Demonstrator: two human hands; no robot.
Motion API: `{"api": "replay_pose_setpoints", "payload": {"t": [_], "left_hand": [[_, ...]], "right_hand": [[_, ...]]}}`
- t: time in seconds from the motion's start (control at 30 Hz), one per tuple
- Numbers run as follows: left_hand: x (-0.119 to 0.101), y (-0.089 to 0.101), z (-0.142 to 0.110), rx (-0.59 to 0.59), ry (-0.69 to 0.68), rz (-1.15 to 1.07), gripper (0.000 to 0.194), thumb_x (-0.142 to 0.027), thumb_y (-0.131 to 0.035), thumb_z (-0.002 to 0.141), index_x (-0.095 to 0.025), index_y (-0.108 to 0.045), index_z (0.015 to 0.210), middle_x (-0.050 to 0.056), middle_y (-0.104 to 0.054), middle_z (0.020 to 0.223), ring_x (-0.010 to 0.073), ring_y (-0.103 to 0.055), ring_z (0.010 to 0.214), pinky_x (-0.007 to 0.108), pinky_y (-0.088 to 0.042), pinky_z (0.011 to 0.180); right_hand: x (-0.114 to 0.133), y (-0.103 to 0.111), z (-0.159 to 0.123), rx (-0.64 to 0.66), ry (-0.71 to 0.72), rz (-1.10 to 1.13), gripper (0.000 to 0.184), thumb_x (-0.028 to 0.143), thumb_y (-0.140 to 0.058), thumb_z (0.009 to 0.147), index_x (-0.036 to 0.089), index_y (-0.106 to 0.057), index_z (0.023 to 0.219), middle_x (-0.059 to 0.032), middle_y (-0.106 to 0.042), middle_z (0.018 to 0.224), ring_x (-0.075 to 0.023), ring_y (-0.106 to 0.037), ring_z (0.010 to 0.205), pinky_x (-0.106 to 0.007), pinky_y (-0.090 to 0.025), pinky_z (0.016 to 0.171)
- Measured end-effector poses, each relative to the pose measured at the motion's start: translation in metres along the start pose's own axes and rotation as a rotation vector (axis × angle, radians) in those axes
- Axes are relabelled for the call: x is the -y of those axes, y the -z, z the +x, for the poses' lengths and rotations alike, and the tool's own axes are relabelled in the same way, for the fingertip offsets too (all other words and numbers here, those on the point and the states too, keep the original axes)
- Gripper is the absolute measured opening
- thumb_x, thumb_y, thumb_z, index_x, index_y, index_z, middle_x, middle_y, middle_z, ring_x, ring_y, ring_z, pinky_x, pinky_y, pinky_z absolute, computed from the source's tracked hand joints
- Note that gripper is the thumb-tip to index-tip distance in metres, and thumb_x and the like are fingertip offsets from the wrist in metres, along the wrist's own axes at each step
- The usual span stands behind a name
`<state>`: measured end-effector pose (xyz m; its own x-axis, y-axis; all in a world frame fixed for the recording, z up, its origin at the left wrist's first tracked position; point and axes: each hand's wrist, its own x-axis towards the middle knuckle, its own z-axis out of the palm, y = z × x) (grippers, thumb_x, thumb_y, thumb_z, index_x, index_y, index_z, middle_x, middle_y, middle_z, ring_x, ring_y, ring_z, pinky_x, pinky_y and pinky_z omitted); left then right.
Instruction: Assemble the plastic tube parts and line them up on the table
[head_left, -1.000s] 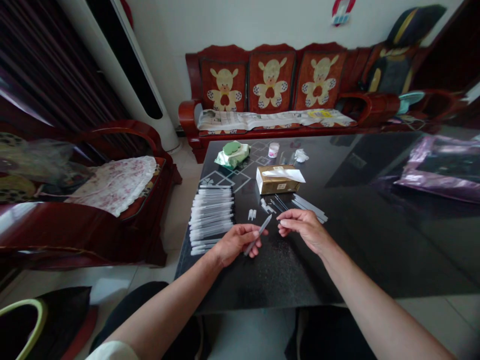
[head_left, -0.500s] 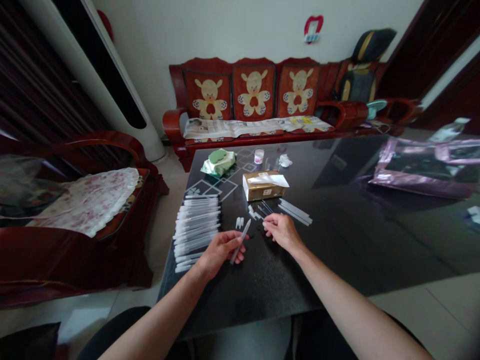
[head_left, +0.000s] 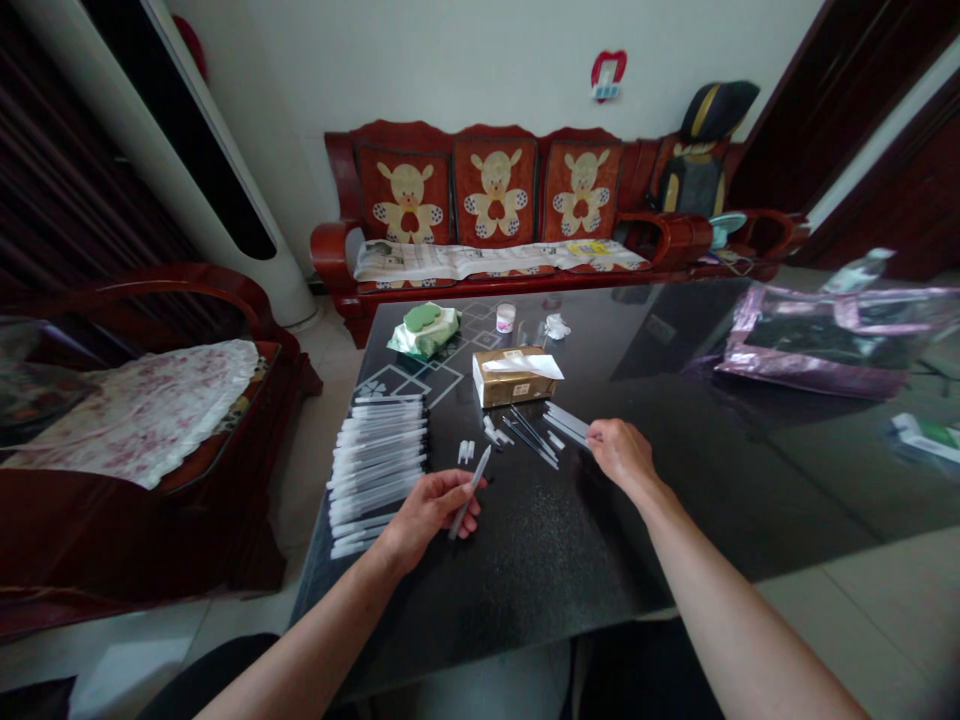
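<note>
A slim translucent pen (head_left: 482, 466) is held at a slant, tip up, between the thumb and fingers of my left hand (head_left: 439, 507). My right hand (head_left: 621, 452) has its fingers closed at the near ends of several frosted pen barrels (head_left: 566, 420) on the table; the fingertips are partly hidden. Between the hands lie thin dark refills (head_left: 534, 440), loose white caps (head_left: 495, 432) and a pair of upright-lying caps (head_left: 466, 451). Left of my left hand, a long row of pens (head_left: 379, 450) is laid side by side.
Behind the pen parts stands a gold tissue box (head_left: 491, 390). Farther back are a green wipes pack (head_left: 426, 332), a small white cup (head_left: 505, 318) and crumpled tissue (head_left: 556, 326). A pinkish clear bag (head_left: 817, 370) lies on the black table (head_left: 525, 590) at right.
My right hand has moved right, from the refills to the ends of the pen barrels. My left hand keeps the pen in much the same pose. The view has shifted slightly.
</note>
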<state>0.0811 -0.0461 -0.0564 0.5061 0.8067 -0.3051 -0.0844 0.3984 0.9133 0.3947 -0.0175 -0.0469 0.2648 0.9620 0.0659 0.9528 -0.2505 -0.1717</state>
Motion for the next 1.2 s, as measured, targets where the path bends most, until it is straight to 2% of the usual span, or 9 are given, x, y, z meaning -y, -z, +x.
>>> {"api": "replay_pose_setpoints", "payload": {"t": [0.27, 0.4, 0.8, 0.93, 1.07, 1.2], "left_hand": [[0.0, 0.0, 0.0, -0.006, 0.011, 0.005, 0.039, -0.043, -0.065, 0.079, -0.011, -0.063, 0.102, 0.003, -0.062, 0.071, 0.0114, -0.059, 0.055, 0.022, -0.044, 0.05], [0.0, 0.0, -0.001, 0.007, 0.009, 0.005, 0.039, -0.042, -0.064, 0.08, -0.011, -0.063, 0.102, 0.004, -0.062, 0.071, 0.0111, -0.058, 0.055, 0.022, -0.044, 0.051], [-0.004, -0.003, -0.003, 0.006, -0.009, 0.03, 0.041, -0.043, -0.072, 0.073, -0.012, -0.064, 0.098, 0.003, -0.063, 0.071, 0.011, -0.059, 0.054, 0.022, -0.044, 0.05], [-0.005, -0.003, -0.003, 0.012, 0.0, 0.041, 0.04, -0.042, -0.073, 0.071, -0.011, -0.064, 0.095, 0.003, -0.063, 0.07, 0.0108, -0.059, 0.054, 0.021, -0.044, 0.05], [-0.006, -0.004, -0.004, 0.01, -0.004, 0.041, 0.04, -0.043, -0.074, 0.07, -0.012, -0.065, 0.094, 0.003, -0.064, 0.07, 0.0105, -0.058, 0.054, 0.021, -0.044, 0.05], [-0.005, -0.004, -0.004, 0.011, -0.005, 0.04, 0.04, -0.043, -0.074, 0.071, -0.011, -0.064, 0.094, 0.004, -0.064, 0.071, 0.0103, -0.058, 0.054, 0.021, -0.043, 0.05]], "right_hand": [[0.029, -0.014, -0.001, -0.001, 0.148, 0.032, 0.019, 0.027, -0.054, 0.084, 0.027, -0.073, 0.084, -0.0016, -0.074, 0.088, -0.0194, -0.068, 0.084, -0.025, -0.042, 0.064], [0.035, -0.021, -0.001, 0.039, 0.129, -0.015, 0.014, 0.029, -0.058, 0.082, 0.024, -0.071, 0.081, -0.0033, -0.073, 0.086, -0.0207, -0.067, 0.083, -0.027, -0.043, 0.065], [0.035, -0.018, -0.003, 0.09, 0.074, 0.021, 0.011, 0.025, -0.059, 0.078, 0.022, -0.07, 0.077, -0.0046, -0.072, 0.083, -0.0205, -0.067, 0.08, -0.027, -0.043, 0.063], [0.035, -0.016, -0.003, 0.092, 0.072, 0.08, 0.013, 0.029, -0.06, 0.078, 0.022, -0.071, 0.077, -0.004, -0.072, 0.081, -0.02, -0.067, 0.08, -0.026, -0.044, 0.064], [0.026, -0.011, 0.0, 0.003, 0.051, 0.071, 0.019, 0.03, -0.054, 0.082, 0.022, -0.07, 0.088, -0.0063, -0.073, 0.086, -0.0215, -0.067, 0.082, -0.027, -0.043, 0.064], [0.011, -0.005, 0.002, 0.005, -0.008, -0.05, 0.021, 0.025, -0.05, 0.083, 0.022, -0.071, 0.082, -0.0093, -0.072, 0.084, -0.0239, -0.068, 0.079, -0.028, -0.041, 0.06]]}}
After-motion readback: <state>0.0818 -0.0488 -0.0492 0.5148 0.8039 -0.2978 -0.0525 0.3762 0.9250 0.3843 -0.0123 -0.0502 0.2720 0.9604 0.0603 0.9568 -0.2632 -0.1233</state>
